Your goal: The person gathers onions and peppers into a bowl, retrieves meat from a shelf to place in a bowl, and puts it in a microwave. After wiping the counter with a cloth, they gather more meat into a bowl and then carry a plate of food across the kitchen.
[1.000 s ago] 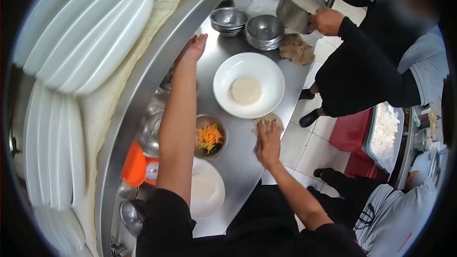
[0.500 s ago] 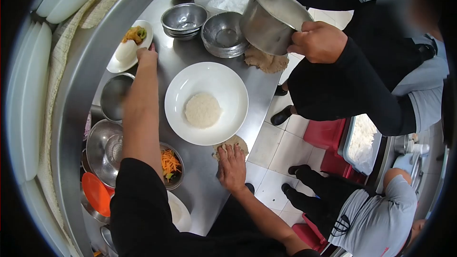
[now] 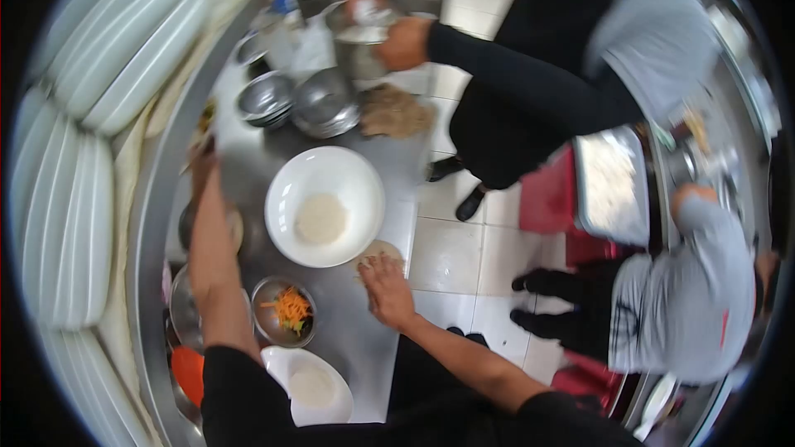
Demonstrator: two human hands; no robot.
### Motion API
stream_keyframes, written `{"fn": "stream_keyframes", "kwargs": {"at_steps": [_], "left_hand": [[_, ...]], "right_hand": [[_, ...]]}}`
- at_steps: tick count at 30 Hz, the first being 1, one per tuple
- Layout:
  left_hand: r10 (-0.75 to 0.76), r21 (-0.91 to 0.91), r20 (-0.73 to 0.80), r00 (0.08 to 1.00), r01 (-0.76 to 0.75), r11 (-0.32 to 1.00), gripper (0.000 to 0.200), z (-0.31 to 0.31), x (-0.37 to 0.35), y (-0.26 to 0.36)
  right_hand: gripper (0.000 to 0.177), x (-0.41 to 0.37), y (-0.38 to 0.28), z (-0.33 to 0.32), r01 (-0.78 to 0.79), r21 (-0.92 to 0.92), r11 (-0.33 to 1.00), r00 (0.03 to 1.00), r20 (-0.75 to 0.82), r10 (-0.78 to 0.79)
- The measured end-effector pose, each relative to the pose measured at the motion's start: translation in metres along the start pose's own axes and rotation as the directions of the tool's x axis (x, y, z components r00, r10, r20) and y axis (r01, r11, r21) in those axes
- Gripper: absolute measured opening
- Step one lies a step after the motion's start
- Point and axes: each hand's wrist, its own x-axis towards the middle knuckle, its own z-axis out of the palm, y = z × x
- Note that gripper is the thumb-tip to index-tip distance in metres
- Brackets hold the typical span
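Note:
My left hand (image 3: pixel 204 161) is blurred at the table's left side, under the shelf edge. It grips a plate mostly hidden by the shelf; a bit of the plate's green and yellow food (image 3: pixel 208 114) shows just past the fingers. My right hand (image 3: pixel 386 291) lies flat on a tan cloth (image 3: pixel 383 253) near the table's right edge, fingers stretched out. Just beyond that cloth stands a wide white bowl (image 3: pixel 286 178) with a round mound of rice (image 3: pixel 320 218) in it. Nearer me is a metal bowl (image 3: pixel 263 296) of shredded carrot (image 3: pixel 291 310) and some greens.
Stacked metal bowls (image 3: pixel 325 102) and a brown cloth (image 3: pixel 396 112) occupy the far end. A co-worker's hands hold a metal pot (image 3: pixel 358 60) and something white there. A white dish (image 3: pixel 331 401) with rice is close to me. Stacked white plates (image 3: pixel 157 50) line the left shelf.
My left hand has carried the plate of food left, behind the shelf edge. My right hand stays on the cloth. The co-worker's pot has moved back, away from the bowls. The view has shifted.

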Motion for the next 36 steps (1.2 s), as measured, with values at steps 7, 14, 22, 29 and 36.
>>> {"fn": "stream_keyframes", "kwargs": {"at_steps": [7, 14, 22, 29, 36], "left_hand": [[-0.422, 0.086, 0.294, 0.857, 0.416, 0.905, 0.033, -0.137, -0.003, 0.184], [-0.610, -0.737, 0.638, 0.470, 0.602, -0.307, 0.040, -0.217, -0.097, 0.258], [-0.687, -0.588, 0.654, 0.317, 0.784, -0.197, 0.049, -0.287, -0.207, 0.446], [-0.378, -0.264, 0.915, 0.142, 0.919, -0.294, 0.064, -0.241, -0.265, 0.554], [-0.001, -0.040, 0.999, 0.041, 0.984, -0.175, 0.058, -0.106, -0.277, 0.664]], "right_hand": [[0.056, -0.015, -0.017, 0.012, -0.040, 0.074, 0.996, 0.997, -0.066, 0.045], [0.033, -0.024, -0.003, -0.015, 0.044, 0.334, 0.941, 0.998, 0.031, -0.057], [0.023, -0.158, 0.160, -0.122, -0.412, 0.478, 0.776, 0.870, -0.047, 0.491], [0.038, -0.460, 0.257, -0.104, -0.969, -0.202, 0.142, 0.092, 0.241, 0.966], [0.035, -0.476, 0.328, -0.178, -0.996, 0.089, -0.002, 0.004, 0.074, 0.997]]}}
